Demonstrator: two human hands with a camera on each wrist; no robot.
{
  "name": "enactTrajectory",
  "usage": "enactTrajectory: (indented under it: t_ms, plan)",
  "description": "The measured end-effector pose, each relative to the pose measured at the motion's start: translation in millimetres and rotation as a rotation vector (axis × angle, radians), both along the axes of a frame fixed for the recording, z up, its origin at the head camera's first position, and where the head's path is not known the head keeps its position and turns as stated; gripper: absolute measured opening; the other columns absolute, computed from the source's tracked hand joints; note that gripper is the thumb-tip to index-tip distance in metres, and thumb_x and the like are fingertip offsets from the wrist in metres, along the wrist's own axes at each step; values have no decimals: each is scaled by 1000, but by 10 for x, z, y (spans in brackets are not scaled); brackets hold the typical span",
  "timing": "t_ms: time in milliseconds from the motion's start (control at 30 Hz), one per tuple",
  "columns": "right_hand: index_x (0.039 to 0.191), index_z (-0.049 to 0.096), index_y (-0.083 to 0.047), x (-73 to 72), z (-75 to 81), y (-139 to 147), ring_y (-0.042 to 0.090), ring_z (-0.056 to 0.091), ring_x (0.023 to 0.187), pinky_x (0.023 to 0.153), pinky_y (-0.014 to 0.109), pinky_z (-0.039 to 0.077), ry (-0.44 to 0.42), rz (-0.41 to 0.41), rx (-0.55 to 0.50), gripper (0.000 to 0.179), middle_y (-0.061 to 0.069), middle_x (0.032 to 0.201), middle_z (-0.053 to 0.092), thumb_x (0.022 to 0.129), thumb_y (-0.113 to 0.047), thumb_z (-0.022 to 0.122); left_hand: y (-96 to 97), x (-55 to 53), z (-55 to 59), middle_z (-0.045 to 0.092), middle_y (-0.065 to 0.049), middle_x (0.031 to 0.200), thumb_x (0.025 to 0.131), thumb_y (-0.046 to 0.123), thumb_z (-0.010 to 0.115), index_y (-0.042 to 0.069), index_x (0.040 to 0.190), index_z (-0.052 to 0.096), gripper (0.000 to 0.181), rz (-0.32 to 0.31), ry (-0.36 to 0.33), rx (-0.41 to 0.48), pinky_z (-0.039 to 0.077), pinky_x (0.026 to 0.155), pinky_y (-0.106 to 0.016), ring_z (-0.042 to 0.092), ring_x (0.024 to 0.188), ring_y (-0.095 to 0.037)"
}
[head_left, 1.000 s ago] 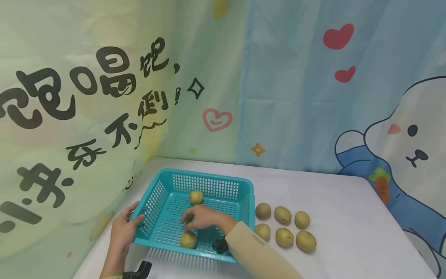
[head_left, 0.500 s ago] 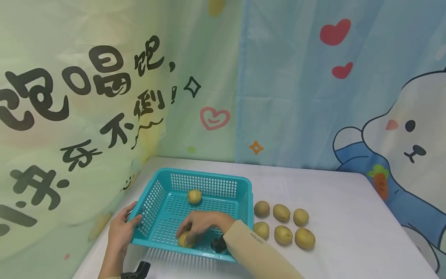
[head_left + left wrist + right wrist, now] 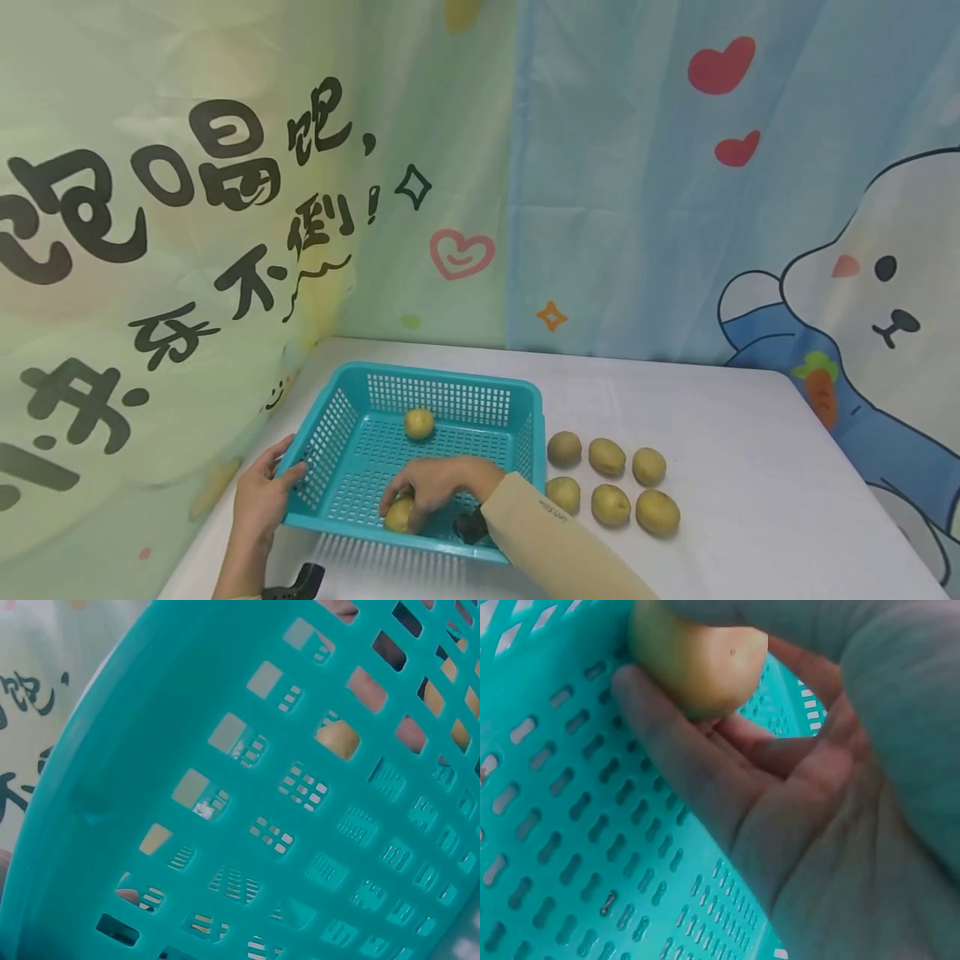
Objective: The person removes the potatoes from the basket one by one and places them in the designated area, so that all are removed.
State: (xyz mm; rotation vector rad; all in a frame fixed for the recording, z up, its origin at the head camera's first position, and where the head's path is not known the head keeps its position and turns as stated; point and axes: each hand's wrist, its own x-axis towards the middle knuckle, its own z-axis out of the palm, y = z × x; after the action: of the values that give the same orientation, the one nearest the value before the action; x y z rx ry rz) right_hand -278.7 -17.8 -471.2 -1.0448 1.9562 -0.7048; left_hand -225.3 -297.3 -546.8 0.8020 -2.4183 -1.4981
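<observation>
A turquoise plastic basket (image 3: 341,527) with perforated sides stands on the table. My left hand (image 3: 257,497) grips its left side at the rim; in the left wrist view the basket wall (image 3: 97,795) fills most of the frame. Inside, near the front wall, my right hand (image 3: 433,483) holds a yellowish potato (image 3: 398,514). The right wrist view has this potato (image 3: 705,664) between the thumb and fingers of the right hand (image 3: 802,787). Another potato (image 3: 418,424) lies in the basket near its back wall.
Several potatoes (image 3: 610,506) lie in two rows on the white table (image 3: 720,467), just right of the basket. A printed curtain (image 3: 615,183) hangs behind the table and another printed sheet (image 3: 172,358) lines the left side. Dark cameras are strapped to both wrists.
My right hand has lowered toward the front of the basket and taken hold of the potato there. The left hand keeps its grip on the basket. The head view has shifted slightly.
</observation>
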Motion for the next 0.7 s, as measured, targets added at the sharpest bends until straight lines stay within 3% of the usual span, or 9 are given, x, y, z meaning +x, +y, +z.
enactTrajectory:
  t_ms: [167,333,600,700]
  plan:
    - [121,68,-20,-16,20,19,2,55,87,72,19,48,113,-11,-18,44,-12,108,63,79,-8,76,45,22,-1,58,-17,134,93,19,63,23,148,44,58,-2,-15,19,53,75,-38,60,113,-35]
    - [124,66,-14,-56,92,1,0,55,88,72,17,49,238,-76,-187,45,-6,119,64,80,-7,75,64,22,-5,57,-18,135,93,18,63,23,148,44,58,-6,-11,21,53,78,-41,60,114,-35]
    - [124,64,-17,-69,502,42,6,48,94,73,19,45,419,-111,-217,43,-4,113,60,82,-11,74,29,-18,11,57,-18,134,93,18,62,23,147,45,58,-3,-2,16,51,69,-31,60,112,-34]
    - [127,62,-18,-49,632,109,6,50,96,75,19,46,416,-122,-238,44,-3,116,59,85,-10,72,14,-26,18,57,-18,135,92,18,62,23,147,45,58,-2,6,22,51,69,-31,60,112,-35]
